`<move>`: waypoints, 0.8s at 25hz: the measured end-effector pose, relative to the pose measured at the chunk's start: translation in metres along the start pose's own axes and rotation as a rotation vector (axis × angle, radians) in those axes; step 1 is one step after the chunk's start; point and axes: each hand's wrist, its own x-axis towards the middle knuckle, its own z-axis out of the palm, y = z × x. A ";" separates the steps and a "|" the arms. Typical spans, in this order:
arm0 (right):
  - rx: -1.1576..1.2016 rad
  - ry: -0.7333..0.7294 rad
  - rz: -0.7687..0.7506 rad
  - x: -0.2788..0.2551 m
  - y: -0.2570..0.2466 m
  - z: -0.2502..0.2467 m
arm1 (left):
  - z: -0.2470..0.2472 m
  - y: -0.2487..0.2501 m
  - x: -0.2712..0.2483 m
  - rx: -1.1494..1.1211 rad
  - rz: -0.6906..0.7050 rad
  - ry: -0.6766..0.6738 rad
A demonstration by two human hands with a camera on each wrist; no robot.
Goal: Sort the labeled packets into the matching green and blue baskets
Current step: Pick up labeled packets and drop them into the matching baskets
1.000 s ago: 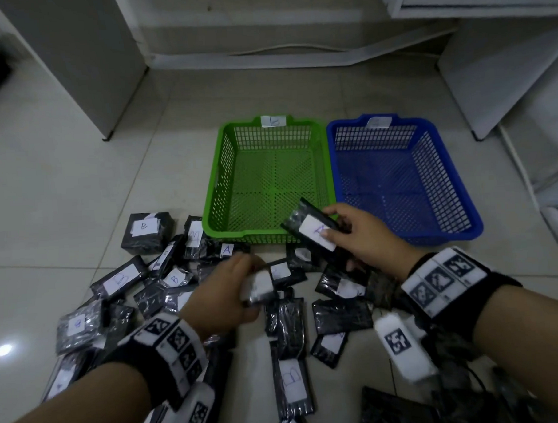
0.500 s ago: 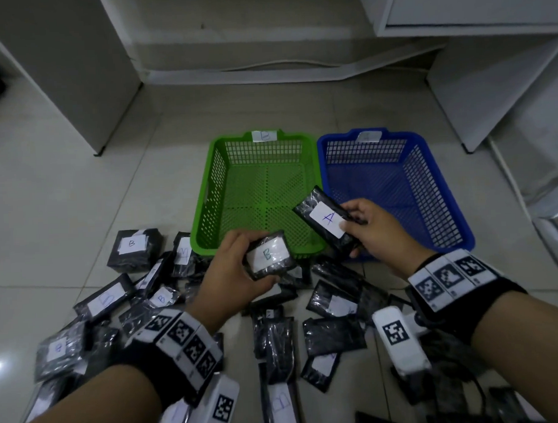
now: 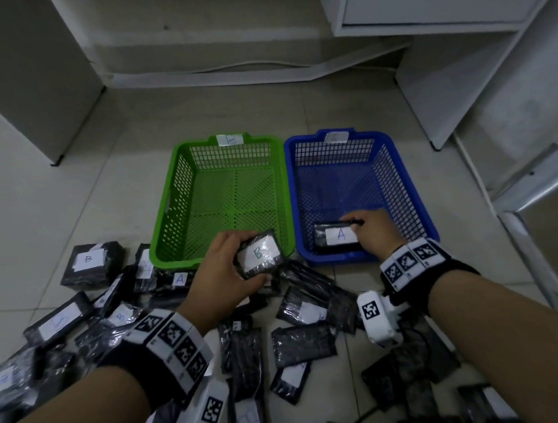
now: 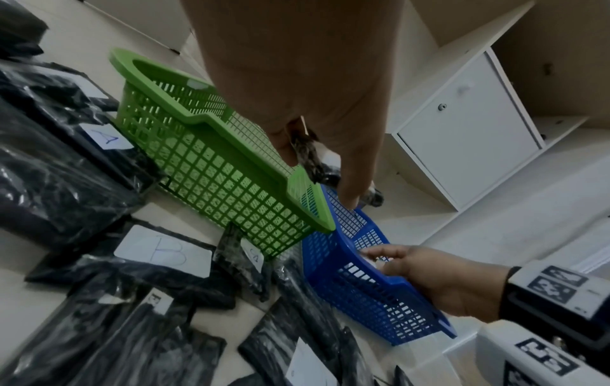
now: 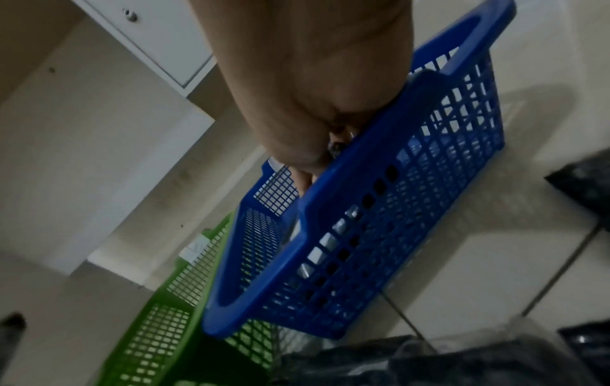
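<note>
The green basket (image 3: 221,194), tagged B on its far rim, stands empty beside the blue basket (image 3: 395,187). My left hand (image 3: 228,261) grips a black packet labeled B (image 3: 259,256) at the green basket's near rim; the left wrist view shows that packet's edge (image 4: 310,159) between the fingers. My right hand (image 3: 376,231) reaches into the blue basket's near-left corner. There it holds the right end of a black packet labeled A (image 3: 338,237), low against the basket floor. The right wrist view shows fingers (image 5: 307,156) pinching something dark just inside the blue rim (image 5: 379,162).
Several black labeled packets lie scattered on the tiled floor in front of the baskets, such as a B packet (image 3: 89,261) and an A packet (image 3: 179,278). White cabinets stand at the back left (image 3: 41,77) and right (image 3: 457,85). A cable (image 3: 249,65) runs along the back wall.
My right hand carried the A packet forward and down into the blue basket. My left hand picked the B packet off the pile and raised it to the green basket's near rim.
</note>
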 end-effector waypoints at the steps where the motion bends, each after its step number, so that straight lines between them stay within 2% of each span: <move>1: -0.063 -0.082 -0.010 0.004 0.001 0.004 | -0.002 -0.001 0.002 0.016 0.000 0.001; 4: -0.298 -0.320 -0.025 0.013 -0.005 0.006 | -0.008 -0.007 0.012 0.077 -0.012 0.028; 7: -0.487 -0.417 -0.056 0.010 -0.018 0.002 | -0.013 -0.017 0.035 0.262 -0.068 0.009; 9: -0.410 -0.378 -0.070 -0.002 -0.025 0.000 | -0.010 -0.026 0.054 0.378 -0.120 -0.071; 11: -0.255 -0.218 -0.103 -0.017 -0.029 0.000 | -0.005 -0.032 0.074 0.385 -0.153 -0.178; 13: -0.110 -0.004 -0.178 -0.038 -0.035 -0.003 | 0.001 -0.036 0.094 0.437 -0.162 -0.350; 15: -0.020 0.107 -0.293 -0.063 -0.041 -0.007 | 0.007 -0.041 0.109 0.578 -0.162 -0.546; 17: -0.006 0.061 -0.366 -0.085 -0.046 -0.007 | 0.013 -0.049 0.117 0.698 -0.165 -0.662; 20: 0.007 -0.023 -0.421 -0.104 -0.044 0.004 | 0.022 -0.059 0.117 0.791 -0.183 -0.718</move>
